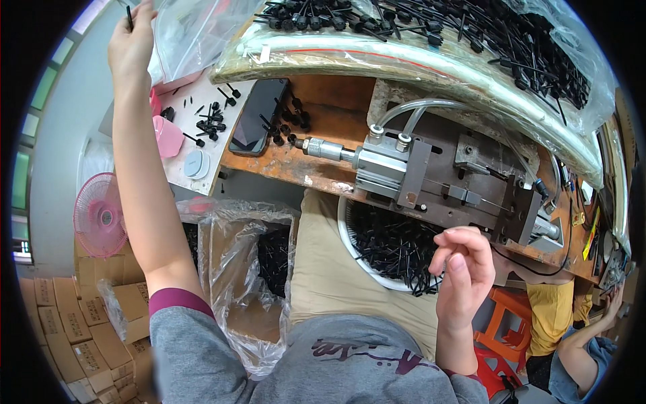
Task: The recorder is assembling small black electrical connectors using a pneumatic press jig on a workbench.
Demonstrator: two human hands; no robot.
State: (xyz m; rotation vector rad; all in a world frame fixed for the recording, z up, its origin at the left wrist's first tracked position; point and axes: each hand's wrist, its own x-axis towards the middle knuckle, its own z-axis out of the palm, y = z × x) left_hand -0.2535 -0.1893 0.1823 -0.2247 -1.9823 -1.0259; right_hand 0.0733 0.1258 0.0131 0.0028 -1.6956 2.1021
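My left hand [134,47] reaches far out to the upper left, its fingers closed on a thin black pin-like part [130,18] that sticks up from them. Beside it is a clear plastic bag [195,34]. My right hand [465,273] hovers in front of the bench with fingers loosely bent and thumb apart; nothing shows in it. Just left of that hand, a white round basket [344,232] holds many black stemmed parts [390,242] with knob-like heads. Beyond it, a metal fixture with a pneumatic cylinder [383,168] is mounted on the bench.
Above the bench, a plastic-lined tray [323,64] carries heaped black parts. A phone [259,118], loose black parts [212,124] and a round white case [196,164] lie at left. Around me are a pink fan [102,215], a lined carton [225,283], stacked boxes [87,337] and another person [579,363].
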